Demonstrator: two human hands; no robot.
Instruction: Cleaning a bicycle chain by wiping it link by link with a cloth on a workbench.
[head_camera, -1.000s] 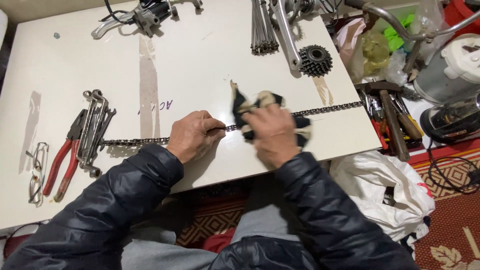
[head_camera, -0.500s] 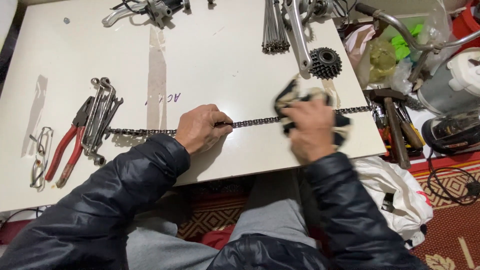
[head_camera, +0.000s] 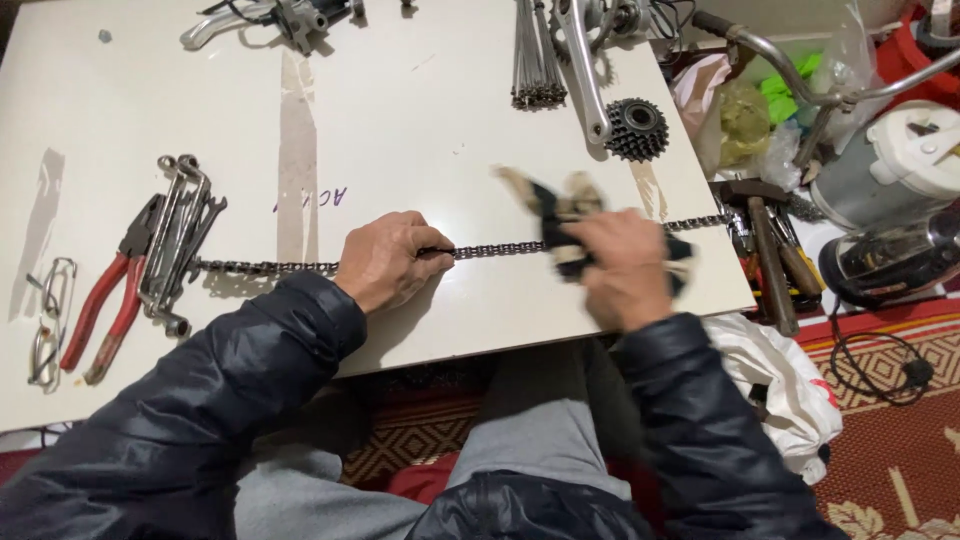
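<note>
Steel-grey bicycle chain (head_camera: 270, 267) lay stretched left to right across the lower part of the white bench (head_camera: 420, 120). At centre, the left hand (head_camera: 390, 258) pinched it closed against the surface. Just right, the right hand (head_camera: 625, 265) clenched a dirty black-and-cream rag (head_camera: 562, 205) around the same chain.

The person wore a dark, near-black padded jacket with a slight sheen, its long sleeves creased and puffed, ending in plain cuffs at the wrists. Both hands, left (head_camera: 388, 258) and right (head_camera: 625, 270), were bare, without gloves, rings or a watch. Grey trousers covered the legs below the jacket hem
</note>
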